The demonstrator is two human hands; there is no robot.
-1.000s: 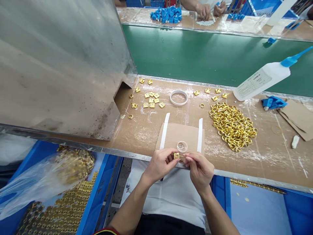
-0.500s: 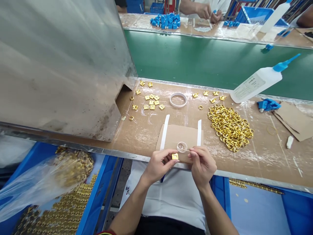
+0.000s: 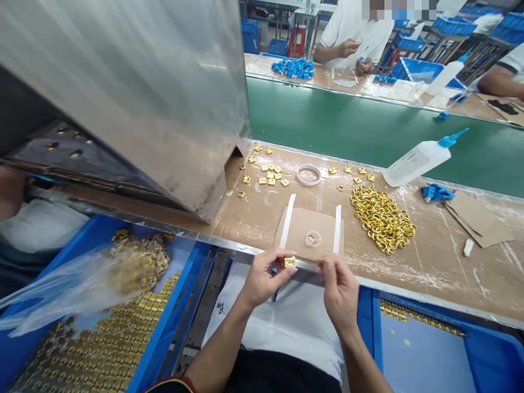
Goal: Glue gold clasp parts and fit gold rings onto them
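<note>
My left hand (image 3: 265,277) pinches a small square gold piece (image 3: 290,262) between thumb and fingertips at the table's front edge. To its right, my right hand (image 3: 339,286) is closed with thumb and fingers together; what they grip is too small and blurred to name. Just beyond both hands, a small clear round dish (image 3: 313,238) rests on a cardboard sheet (image 3: 315,221) with white tape strips on either side. Square gold pieces (image 3: 271,176) lie farther back on the left, near a white tape roll (image 3: 308,174). A heap of gold rings (image 3: 382,218) sits to the right.
A large metal housing (image 3: 176,98) stands at the left. A white bottle (image 3: 417,162) with a blue nozzle leans at the back right, near blue pieces (image 3: 437,192). Blue trays (image 3: 192,295) flank my lap. Beyond the green belt (image 3: 347,114), a person works at another bench.
The view has shifted, showing more of the far bench and housing. My right hand has drawn back from the dish, and the thin stick it held is no longer distinct. My left hand keeps the gold piece.
</note>
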